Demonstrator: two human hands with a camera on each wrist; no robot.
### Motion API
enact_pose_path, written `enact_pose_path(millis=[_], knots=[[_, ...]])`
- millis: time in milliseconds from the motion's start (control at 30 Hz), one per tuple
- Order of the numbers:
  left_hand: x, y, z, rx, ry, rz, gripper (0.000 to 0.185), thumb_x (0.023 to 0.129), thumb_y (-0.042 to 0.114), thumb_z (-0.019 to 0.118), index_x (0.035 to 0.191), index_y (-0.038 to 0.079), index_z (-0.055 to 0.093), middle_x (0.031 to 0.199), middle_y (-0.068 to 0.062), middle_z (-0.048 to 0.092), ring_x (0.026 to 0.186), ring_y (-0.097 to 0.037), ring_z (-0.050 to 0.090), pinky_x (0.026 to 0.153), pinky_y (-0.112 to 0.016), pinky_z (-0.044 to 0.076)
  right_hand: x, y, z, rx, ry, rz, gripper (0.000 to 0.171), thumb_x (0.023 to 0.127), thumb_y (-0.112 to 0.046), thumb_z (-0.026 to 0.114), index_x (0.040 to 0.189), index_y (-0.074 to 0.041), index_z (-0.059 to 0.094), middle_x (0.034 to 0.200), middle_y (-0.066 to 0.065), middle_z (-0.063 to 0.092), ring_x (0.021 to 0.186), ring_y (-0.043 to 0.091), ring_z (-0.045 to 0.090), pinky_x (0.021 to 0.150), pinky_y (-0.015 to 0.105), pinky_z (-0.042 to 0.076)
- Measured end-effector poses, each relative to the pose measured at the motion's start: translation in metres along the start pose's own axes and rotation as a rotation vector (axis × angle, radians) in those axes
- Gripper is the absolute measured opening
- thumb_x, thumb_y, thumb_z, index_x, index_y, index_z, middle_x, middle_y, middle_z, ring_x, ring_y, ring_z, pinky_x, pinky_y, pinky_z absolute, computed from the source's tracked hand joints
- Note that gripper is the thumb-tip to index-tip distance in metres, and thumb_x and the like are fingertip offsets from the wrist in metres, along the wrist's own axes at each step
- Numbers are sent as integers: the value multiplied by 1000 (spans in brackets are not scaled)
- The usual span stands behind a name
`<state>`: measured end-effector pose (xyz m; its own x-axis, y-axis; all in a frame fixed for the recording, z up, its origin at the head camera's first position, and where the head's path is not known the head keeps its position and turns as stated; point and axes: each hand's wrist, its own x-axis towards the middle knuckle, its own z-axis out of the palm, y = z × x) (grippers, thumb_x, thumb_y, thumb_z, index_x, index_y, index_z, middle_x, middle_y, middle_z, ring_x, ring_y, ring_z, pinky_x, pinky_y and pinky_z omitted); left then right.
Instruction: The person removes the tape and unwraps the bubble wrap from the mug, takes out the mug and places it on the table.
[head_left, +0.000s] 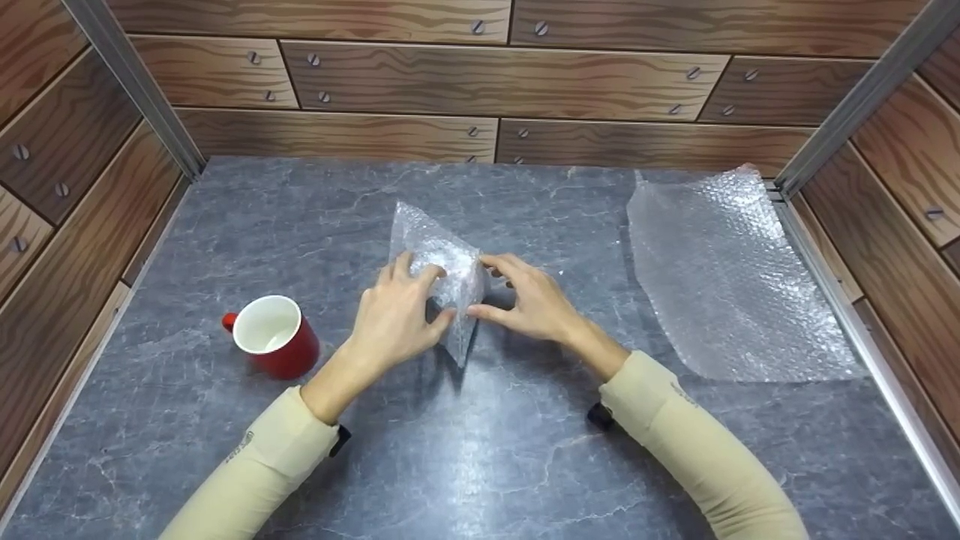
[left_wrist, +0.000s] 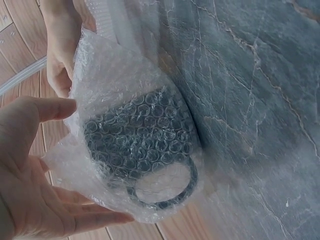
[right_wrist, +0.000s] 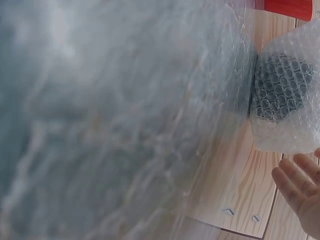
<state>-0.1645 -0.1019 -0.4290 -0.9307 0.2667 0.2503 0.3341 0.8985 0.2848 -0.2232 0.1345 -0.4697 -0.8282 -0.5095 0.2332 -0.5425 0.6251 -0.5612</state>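
A dark mug (left_wrist: pixel 145 130) with a loop handle shows through a bubble wrap pouch (head_left: pixel 442 259) in mid-table. My left hand (head_left: pixel 397 315) is at the pouch's left side, fingers spread. In the left wrist view its thumb (left_wrist: pixel 57 107) meets one edge and its fairly straight fingers lie along another. At the pouch's right side is my right hand (head_left: pixel 532 300), thumb and fingers apart and loosely bent. The right wrist view shows most of its fingers (right_wrist: pixel 295 187) a little off the wrap. Whether its thumb presses the pouch I cannot tell.
A red mug (head_left: pixel 289 349), white inside, stands upright to the left, its handle pointing left. A flat bubble wrap sheet (head_left: pixel 727 277) lies along the table's right edge. Wood-patterned panels (head_left: pixel 450 82) enclose the grey marbled table (head_left: pixel 525 465) on three sides.
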Motion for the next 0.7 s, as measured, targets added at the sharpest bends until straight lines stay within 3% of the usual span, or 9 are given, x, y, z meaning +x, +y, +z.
enact_pose_path(millis=[700], knots=[[6, -3, 5, -51, -62, 88, 52, 90, 42, 76, 134, 18, 64, 160, -27, 44, 140, -52, 52, 90, -66, 61, -18, 8, -8, 37, 10, 20, 80, 90, -46, 82, 153, -8, 51, 140, 14, 66, 119, 34, 71, 98, 49, 62]])
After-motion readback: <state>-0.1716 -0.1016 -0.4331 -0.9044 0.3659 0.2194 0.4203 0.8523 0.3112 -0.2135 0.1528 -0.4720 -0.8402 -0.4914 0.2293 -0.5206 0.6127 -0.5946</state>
